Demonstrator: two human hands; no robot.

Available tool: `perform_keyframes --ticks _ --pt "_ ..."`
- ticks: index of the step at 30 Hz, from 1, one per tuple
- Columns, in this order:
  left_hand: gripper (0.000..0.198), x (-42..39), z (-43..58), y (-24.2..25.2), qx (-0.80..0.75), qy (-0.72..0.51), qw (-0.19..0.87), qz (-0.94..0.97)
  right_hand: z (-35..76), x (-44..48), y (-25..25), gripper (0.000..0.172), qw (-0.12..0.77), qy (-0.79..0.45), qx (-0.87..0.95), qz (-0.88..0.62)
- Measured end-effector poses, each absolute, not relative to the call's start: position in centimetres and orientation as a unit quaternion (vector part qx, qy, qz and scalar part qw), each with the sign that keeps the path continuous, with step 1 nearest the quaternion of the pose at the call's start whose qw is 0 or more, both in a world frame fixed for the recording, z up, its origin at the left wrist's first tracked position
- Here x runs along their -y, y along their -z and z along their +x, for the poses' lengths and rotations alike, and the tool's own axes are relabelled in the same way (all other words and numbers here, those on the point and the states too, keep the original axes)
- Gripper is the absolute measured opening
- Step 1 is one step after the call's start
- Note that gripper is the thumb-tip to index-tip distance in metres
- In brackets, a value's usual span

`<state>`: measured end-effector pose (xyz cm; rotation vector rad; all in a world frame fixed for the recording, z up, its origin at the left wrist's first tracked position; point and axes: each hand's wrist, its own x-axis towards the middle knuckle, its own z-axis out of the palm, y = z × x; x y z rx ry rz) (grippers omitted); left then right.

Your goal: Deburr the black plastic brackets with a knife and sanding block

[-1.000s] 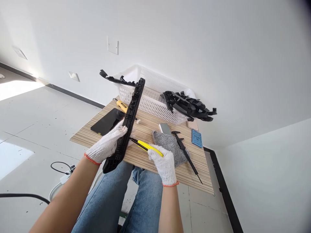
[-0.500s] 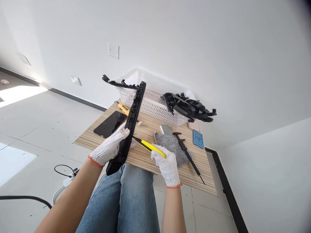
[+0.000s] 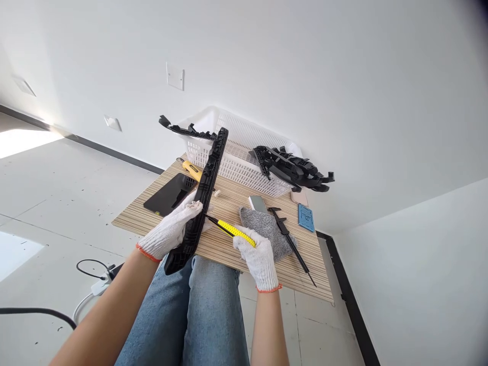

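Note:
My left hand (image 3: 171, 230), in a white knit glove with an orange cuff, grips a long black plastic part (image 3: 208, 185) near its lower end. The part slants upward toward the basket. In my right hand (image 3: 260, 259), gloved the same way, is a yellow and black utility knife (image 3: 236, 232). Its dark tip points left and meets or nearly meets the part's right edge, close to my left fingers. Whether the tip touches cannot be made out. A grey cloth (image 3: 263, 226) lies just beyond my right hand, with a black caliper (image 3: 287, 236) over its right side.
A white basket (image 3: 244, 170) at the table's back holds black plastic parts (image 3: 293, 169) that overhang its rim. On the wooden table (image 3: 133, 213) are a black tablet-like object (image 3: 170, 195), a yellow-handled tool (image 3: 191, 170), a grey-white box (image 3: 258, 203) and a blue card (image 3: 305, 217).
The whole view has shifted slightly, so the table and basket appear a little further left. Both hands keep their holds, and the knife tip stays by the part's edge.

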<state>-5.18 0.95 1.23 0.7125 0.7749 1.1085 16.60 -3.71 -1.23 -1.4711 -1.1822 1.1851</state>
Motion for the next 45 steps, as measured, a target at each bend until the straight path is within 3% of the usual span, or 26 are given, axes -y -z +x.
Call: perform_keyframes --ticks 17,26,42,45 --pt "0.073 -1.1 -5.1 -1.4 -0.364 -0.502 0.715 0.323 16.4 3.9 0.1 0.058 0.442 -0.504 0.457 -0.584" --pt "0.074 -0.9 -5.0 -1.7 -0.366 -0.500 0.712 0.330 16.3 3.8 0.8 0.052 0.459 -0.502 0.443 -0.584" --pt "0.079 -0.9 -4.8 -2.1 -0.355 -0.504 0.709 0.344 16.7 3.9 1.0 0.047 0.395 -0.513 0.493 -0.582" --pt "0.076 -1.0 -4.8 -2.1 -0.360 -0.507 0.700 0.352 16.5 3.8 0.9 0.050 0.416 -0.513 0.471 -0.585"
